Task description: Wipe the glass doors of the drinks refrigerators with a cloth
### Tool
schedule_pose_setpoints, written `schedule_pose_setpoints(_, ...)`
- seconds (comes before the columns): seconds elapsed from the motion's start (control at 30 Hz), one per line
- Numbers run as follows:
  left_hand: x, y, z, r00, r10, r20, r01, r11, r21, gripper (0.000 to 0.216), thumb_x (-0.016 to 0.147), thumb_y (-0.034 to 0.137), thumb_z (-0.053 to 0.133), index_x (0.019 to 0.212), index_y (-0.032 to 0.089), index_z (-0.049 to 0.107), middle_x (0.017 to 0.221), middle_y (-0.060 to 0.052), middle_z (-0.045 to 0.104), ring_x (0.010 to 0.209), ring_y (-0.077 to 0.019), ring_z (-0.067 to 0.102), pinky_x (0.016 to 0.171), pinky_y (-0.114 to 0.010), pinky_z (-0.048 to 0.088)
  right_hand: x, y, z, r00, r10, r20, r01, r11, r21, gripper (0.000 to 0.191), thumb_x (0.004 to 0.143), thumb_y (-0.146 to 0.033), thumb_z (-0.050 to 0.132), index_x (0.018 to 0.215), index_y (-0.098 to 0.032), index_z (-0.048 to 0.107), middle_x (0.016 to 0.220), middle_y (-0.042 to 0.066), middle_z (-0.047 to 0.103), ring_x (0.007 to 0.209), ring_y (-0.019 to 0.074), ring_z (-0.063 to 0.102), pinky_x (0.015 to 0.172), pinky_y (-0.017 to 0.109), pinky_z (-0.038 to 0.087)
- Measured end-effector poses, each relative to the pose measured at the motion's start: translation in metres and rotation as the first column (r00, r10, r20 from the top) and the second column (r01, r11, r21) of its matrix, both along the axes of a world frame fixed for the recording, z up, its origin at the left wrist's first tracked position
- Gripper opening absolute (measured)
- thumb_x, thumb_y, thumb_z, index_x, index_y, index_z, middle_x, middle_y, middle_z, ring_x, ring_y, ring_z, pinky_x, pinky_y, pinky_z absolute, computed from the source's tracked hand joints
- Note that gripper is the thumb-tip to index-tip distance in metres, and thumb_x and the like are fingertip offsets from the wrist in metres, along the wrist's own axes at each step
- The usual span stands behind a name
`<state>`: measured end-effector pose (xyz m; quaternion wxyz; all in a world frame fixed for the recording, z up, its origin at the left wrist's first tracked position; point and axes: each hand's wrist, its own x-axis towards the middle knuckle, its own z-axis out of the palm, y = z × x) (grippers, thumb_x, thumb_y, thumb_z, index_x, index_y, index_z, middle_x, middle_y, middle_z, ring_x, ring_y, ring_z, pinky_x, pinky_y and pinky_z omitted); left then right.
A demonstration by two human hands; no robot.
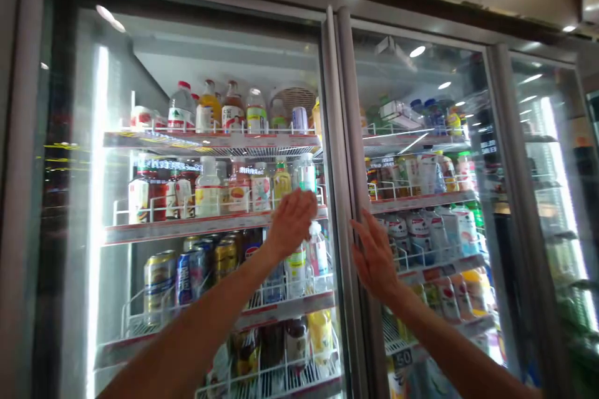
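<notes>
My left hand (pixel 294 219) is raised in front of the glass of the left cooler door (pixel 330 156), level with the second shelf. It is slightly blurred, its fingers are partly foreshortened, and no object shows in it. My right hand (pixel 375 259) has its fingers apart and lies at the metal frame of the neighbouring door (pixel 352 137), fingertips on or close to its edge. The two door frames meet upright between my hands, and both doors look closed. Behind my left hand stands a yellow-green bottle (pixel 282 179).
Shelves behind the glass hold several bottles (pixel 233 106) and drink cans (pixel 159 277). More bottles (pixel 418 234) fill the shelves behind the middle door. A further glass door (pixel 538 156) stands at the right. Ceiling lights reflect in the glass.
</notes>
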<state>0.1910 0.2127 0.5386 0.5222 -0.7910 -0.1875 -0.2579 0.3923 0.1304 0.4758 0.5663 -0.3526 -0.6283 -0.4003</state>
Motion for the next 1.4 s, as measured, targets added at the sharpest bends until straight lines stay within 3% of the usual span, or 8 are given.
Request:
schedule_pose_setpoints(0.27, -0.024, -0.005, -0.012, 0.99, 0.068, 0.126, -0.079, 0.994, 0.081, 0.055, 0.084, 0.027, 0.044, 0.137, 0.015, 0.032, 0.144, -0.014, 0.034, 0.137, -0.0271, 0.024, 0.11, -0.048, 0.021, -0.023, 0.012, 0.0, 0.999, 0.033, -0.011, -0.033, 0.999, -0.013, 0.05, 0.087, -0.022, 0.04, 0.137, -0.026, 0.035, 0.148, 0.008, 0.027, 0.133, 0.0263, 0.031, 0.104, 0.049, 0.034)
schedule_pose_setpoints(0.43, -0.054, -0.003, 0.002, 0.952, -0.084, -0.295, 0.131, 0.981, 0.142, 0.05, 0.085, 0.033, 0.042, 0.134, 0.022, 0.036, 0.142, -0.002, 0.04, 0.137, -0.0169, 0.023, 0.114, -0.036, 0.016, -0.05, 0.024, 0.004, 0.998, 0.038, 0.045, -0.038, 0.999, 0.002, 0.047, 0.088, -0.021, 0.04, 0.135, -0.023, 0.036, 0.146, 0.011, 0.03, 0.133, 0.0254, 0.031, 0.104, 0.048, 0.035)
schedule_pose_setpoints(0.6, -0.092, -0.001, 0.011, 0.976, -0.051, 0.212, 0.012, 0.983, 0.181, 0.051, 0.087, 0.02, 0.036, 0.137, 0.013, 0.03, 0.144, -0.013, 0.035, 0.14, -0.022, 0.011, 0.114, -0.045, 0.012, -0.072, 0.039, 0.007, 1.0, -0.009, -0.007, 0.009, 0.999, -0.032, 0.046, 0.089, -0.022, 0.037, 0.135, -0.023, 0.035, 0.145, 0.011, 0.033, 0.135, 0.0241, 0.03, 0.104, 0.047, 0.035)
schedule_pose_setpoints(0.73, -0.115, -0.001, 0.004, 0.974, -0.083, -0.21, 0.117, 0.981, 0.153, 0.05, 0.086, 0.029, 0.042, 0.135, 0.025, 0.035, 0.144, 0.0, 0.037, 0.138, -0.0143, 0.02, 0.114, -0.035, 0.017, -0.092, 0.057, 0.001, 0.997, -0.081, 0.011, 0.081, 0.996, -0.044, 0.047, 0.089, -0.022, 0.037, 0.136, -0.021, 0.034, 0.145, 0.012, 0.033, 0.137, 0.0242, 0.024, 0.105, 0.049, 0.032)
schedule_pose_setpoints(0.9, -0.131, -0.004, 0.008, 0.947, -0.046, 0.319, -0.018, 0.98, 0.197, 0.053, 0.086, 0.022, 0.039, 0.137, 0.012, 0.03, 0.145, -0.014, 0.033, 0.14, -0.0218, 0.014, 0.114, -0.043, 0.016, -0.113, 0.077, -0.012, 0.988, -0.144, -0.052, 0.144, 0.99, -0.015, 0.05, 0.09, -0.021, 0.036, 0.139, -0.023, 0.029, 0.147, 0.011, 0.029, 0.14, 0.0247, 0.017, 0.107, 0.053, 0.025)
schedule_pose_setpoints(1.07, -0.144, -0.003, -0.019, 0.993, -0.09, -0.079, 0.102, 0.979, 0.179, 0.05, 0.086, 0.029, 0.042, 0.135, 0.024, 0.034, 0.145, 0.0, 0.036, 0.139, -0.0165, 0.018, 0.113, -0.035, 0.021, -0.113, 0.089, -0.016, 0.98, -0.193, -0.053, 0.196, 0.979, 0.052, 0.051, 0.089, -0.022, 0.038, 0.14, -0.023, 0.029, 0.148, 0.011, 0.029, 0.139, 0.0243, 0.018, 0.108, 0.051, 0.023)
schedule_pose_setpoints(1.23, -0.177, -0.003, -0.007, 0.915, 0.042, 0.402, -0.098, 0.988, 0.119, 0.052, 0.086, 0.025, 0.042, 0.137, 0.017, 0.033, 0.146, -0.01, 0.032, 0.139, -0.0256, 0.017, 0.111, -0.046, 0.023, -0.111, 0.09, -0.017, 0.974, -0.217, -0.057, 0.221, 0.973, 0.069, 0.049, 0.089, -0.022, 0.038, 0.138, -0.022, 0.032, 0.146, 0.011, 0.031, 0.139, 0.0243, 0.02, 0.107, 0.051, 0.025)
schedule_pose_setpoints(1.4, -0.199, -0.008, -0.005, 0.997, 0.011, -0.073, 0.002, 0.984, 0.175, 0.048, 0.088, 0.022, 0.038, 0.136, 0.022, 0.033, 0.144, -0.004, 0.036, 0.137, -0.0193, 0.024, 0.111, -0.038, 0.025, -0.111, 0.091, -0.018, 0.975, -0.217, -0.055, 0.222, 0.97, 0.101, 0.051, 0.089, -0.023, 0.039, 0.14, -0.024, 0.029, 0.146, 0.011, 0.032, 0.138, 0.0247, 0.022, 0.107, 0.05, 0.026)
